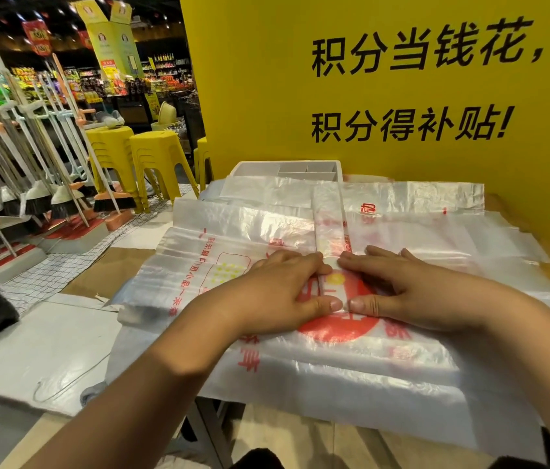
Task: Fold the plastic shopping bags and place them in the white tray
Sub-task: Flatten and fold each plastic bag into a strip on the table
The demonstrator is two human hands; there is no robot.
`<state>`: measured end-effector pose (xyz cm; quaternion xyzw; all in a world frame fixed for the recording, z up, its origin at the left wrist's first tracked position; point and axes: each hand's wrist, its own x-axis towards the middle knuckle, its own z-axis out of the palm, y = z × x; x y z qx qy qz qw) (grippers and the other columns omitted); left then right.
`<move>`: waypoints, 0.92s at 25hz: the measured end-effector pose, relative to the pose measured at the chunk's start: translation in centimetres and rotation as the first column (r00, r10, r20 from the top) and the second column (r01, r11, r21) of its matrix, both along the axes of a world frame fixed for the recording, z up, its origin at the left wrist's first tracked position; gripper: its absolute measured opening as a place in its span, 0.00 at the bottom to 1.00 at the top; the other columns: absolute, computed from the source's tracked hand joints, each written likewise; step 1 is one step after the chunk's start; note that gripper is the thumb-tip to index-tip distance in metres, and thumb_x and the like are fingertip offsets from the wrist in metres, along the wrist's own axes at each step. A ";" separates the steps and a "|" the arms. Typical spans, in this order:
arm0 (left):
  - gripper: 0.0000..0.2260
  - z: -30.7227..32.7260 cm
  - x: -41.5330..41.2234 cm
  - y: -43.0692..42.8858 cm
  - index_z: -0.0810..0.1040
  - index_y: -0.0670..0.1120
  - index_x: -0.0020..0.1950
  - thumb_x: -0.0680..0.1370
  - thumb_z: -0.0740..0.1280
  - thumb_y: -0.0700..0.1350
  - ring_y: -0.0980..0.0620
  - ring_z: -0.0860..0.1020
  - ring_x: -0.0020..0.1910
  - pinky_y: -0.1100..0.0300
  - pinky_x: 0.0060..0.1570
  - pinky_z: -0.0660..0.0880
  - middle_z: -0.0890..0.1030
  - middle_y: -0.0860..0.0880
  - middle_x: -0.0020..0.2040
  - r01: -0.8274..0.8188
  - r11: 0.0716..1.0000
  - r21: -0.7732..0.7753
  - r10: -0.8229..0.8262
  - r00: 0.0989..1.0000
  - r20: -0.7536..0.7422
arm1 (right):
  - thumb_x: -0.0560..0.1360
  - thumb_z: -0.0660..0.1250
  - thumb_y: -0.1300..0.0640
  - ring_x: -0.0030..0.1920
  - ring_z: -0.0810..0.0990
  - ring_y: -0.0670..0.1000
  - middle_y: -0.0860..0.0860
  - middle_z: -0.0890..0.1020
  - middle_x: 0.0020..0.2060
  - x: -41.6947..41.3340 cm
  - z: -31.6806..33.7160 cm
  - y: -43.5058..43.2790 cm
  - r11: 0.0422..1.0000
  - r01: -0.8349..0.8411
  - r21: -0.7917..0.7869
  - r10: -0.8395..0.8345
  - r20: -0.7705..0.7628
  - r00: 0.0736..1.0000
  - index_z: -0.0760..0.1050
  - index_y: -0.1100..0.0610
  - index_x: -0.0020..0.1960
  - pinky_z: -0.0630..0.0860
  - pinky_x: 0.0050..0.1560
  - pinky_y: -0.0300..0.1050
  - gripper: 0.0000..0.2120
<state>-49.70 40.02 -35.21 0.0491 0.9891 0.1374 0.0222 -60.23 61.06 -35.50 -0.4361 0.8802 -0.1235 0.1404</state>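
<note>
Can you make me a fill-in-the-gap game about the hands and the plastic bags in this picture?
1. Both hands, left and right, press on a narrow folded ____ bag strip.
2. The wall behind the table is ____.
3. The white tray sits at the ____ edge of the bag pile.
4. The brooms stand on the person's ____ side.

Answers: plastic, yellow, far, left

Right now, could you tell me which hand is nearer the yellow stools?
Left. The left hand lies on the bags toward the yellow stools; the right hand is farther across.
</note>
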 end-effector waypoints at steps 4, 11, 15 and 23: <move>0.29 0.0 -0.2 -0.2 0.61 0.59 0.76 0.78 0.60 0.67 0.52 0.56 0.77 0.50 0.74 0.60 0.62 0.54 0.78 0.004 1.000 -0.011 -0.004 0.999 0.035 | 0.71 0.54 0.27 0.79 0.45 0.42 0.38 0.56 0.78 0.3 0.3 -0.4 0.999 -0.017 0.041 0.021 -0.078 0.997 0.50 0.39 0.79 0.40 0.78 0.48 0.40; 0.30 2.0 0.7 -0.2 0.67 0.57 0.74 0.75 0.65 0.68 0.55 0.67 0.67 0.56 0.67 0.67 0.72 0.55 0.69 0.083 0.996 -0.006 -0.084 0.996 -0.042 | 0.64 0.65 0.22 0.60 0.72 0.45 0.42 0.74 0.61 1.2 2.3 -0.7 0.990 -0.131 0.044 0.136 -0.144 0.980 0.64 0.40 0.73 0.71 0.64 0.46 0.43; 0.31 1.6 1.5 0.3 0.67 0.55 0.74 0.77 0.51 0.70 0.53 0.73 0.64 0.54 0.64 0.71 0.76 0.53 0.67 0.007 0.992 0.128 0.000 0.999 -0.052 | 0.71 0.70 0.33 0.57 0.77 0.42 0.39 0.78 0.61 2.0 1.6 -0.6 0.980 -0.006 -0.201 -0.010 -0.080 0.997 0.71 0.41 0.68 0.74 0.60 0.42 0.28; 0.22 -0.9 2.5 0.8 0.60 0.53 0.80 0.85 0.50 0.55 0.56 0.49 0.80 0.60 0.75 0.44 0.53 0.52 0.82 -0.003 1.000 -0.011 0.003 0.998 -0.056 | 0.75 0.72 0.48 0.51 0.75 0.37 0.35 0.83 0.49 3.9 0.8 0.9 0.905 -0.007 -0.425 -0.107 -0.243 0.964 0.81 0.40 0.55 0.67 0.51 0.33 0.09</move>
